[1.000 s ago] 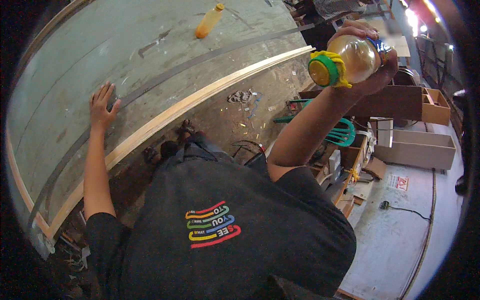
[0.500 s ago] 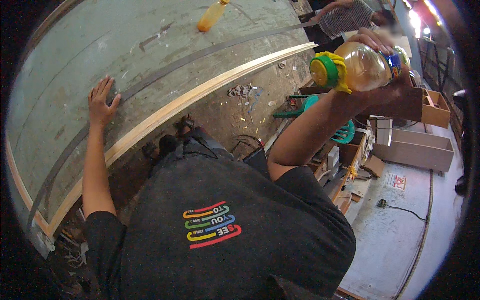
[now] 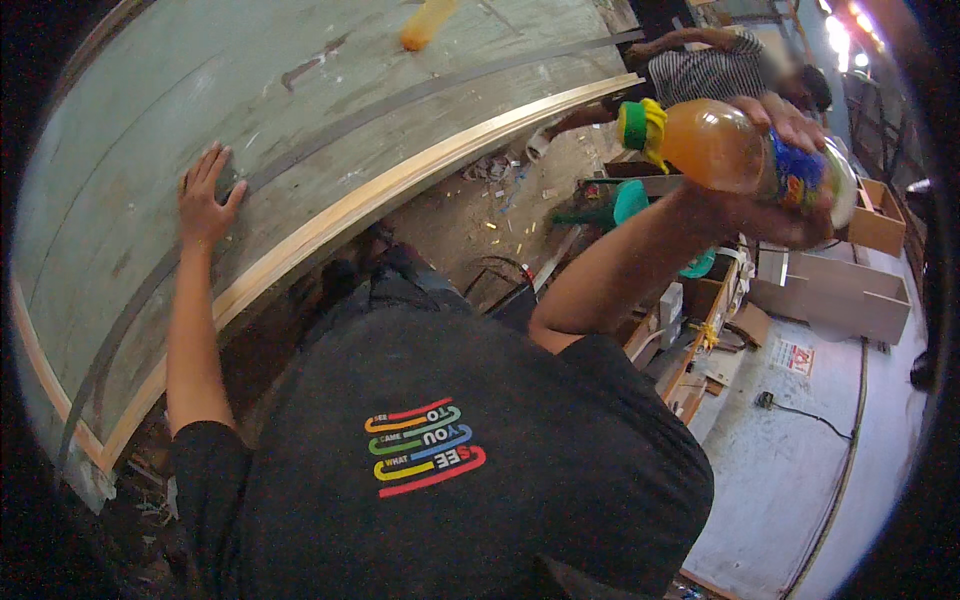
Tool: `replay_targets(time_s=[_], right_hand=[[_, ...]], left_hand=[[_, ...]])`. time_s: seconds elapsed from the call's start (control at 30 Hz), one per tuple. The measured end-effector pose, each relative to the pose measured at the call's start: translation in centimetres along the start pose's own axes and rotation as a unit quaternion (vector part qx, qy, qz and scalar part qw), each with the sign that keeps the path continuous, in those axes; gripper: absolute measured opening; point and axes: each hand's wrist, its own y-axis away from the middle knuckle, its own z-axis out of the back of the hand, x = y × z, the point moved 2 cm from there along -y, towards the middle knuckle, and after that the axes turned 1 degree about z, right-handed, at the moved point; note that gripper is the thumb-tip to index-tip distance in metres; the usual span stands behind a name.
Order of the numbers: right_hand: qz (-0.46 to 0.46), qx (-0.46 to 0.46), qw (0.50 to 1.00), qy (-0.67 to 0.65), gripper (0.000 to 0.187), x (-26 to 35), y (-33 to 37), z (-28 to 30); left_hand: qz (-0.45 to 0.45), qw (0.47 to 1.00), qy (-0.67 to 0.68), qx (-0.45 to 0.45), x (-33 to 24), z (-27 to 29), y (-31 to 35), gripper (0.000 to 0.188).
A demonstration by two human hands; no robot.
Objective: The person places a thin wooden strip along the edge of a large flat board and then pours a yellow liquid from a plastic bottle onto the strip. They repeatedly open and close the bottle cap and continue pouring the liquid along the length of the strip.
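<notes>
My right hand (image 3: 785,225) is raised at the upper right, its fingers wrapped round a clear plastic bottle (image 3: 715,145). The bottle lies tilted on its side, with amber liquid toward its neck, a blue label and a green cap with yellow material round it pointing left. My left hand (image 3: 208,200) rests flat on a greenish-grey panel (image 3: 330,110), fingers spread, next to a dark strip (image 3: 390,105) that runs across the panel. A pale wooden strip (image 3: 430,155) edges the panel on my side.
An orange-tinted bottle (image 3: 428,25) lies on the panel's far part. Beyond the panel's right end a person in a striped shirt (image 3: 705,80) bends over. Debris litters the floor (image 3: 480,215). On my right are wooden box pieces (image 3: 835,300) and a pale surface with a cable (image 3: 810,420).
The bottle in my right hand has moved slightly right, and its liquid has gathered toward the neck. The person in stripes has shifted, an arm now reaching under the panel's edge. My left hand stays put.
</notes>
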Motion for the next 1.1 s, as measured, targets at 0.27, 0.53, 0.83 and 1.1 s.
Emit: replay_targets(time_s=[0.27,0.53,0.83,1.1], right_hand=[[0.131,-0.104,0.957,0.236,0.057,0.2,-0.2,-1.7],[-0.014,-0.131,0.984,0.117,0.046,-5.8,-2.6,4.4],[-0.123,-0.185,0.971,-0.086,0.045,-14.1,-4.2,14.2],[-0.190,-0.233,0.938,-0.174,0.042,-18.5,-4.2,20.0]], left_hand=[[-0.019,1.000,0.016,-0.015,0.6,-0.9,-0.1,0.064],[0.005,1.000,-0.002,0.001,0.3,-0.5,-0.2,0.062],[0.033,0.999,-0.007,0.012,-0.2,-0.6,-0.9,0.062],[0.056,0.998,-0.028,0.028,-1.2,0.3,-1.3,0.064]])
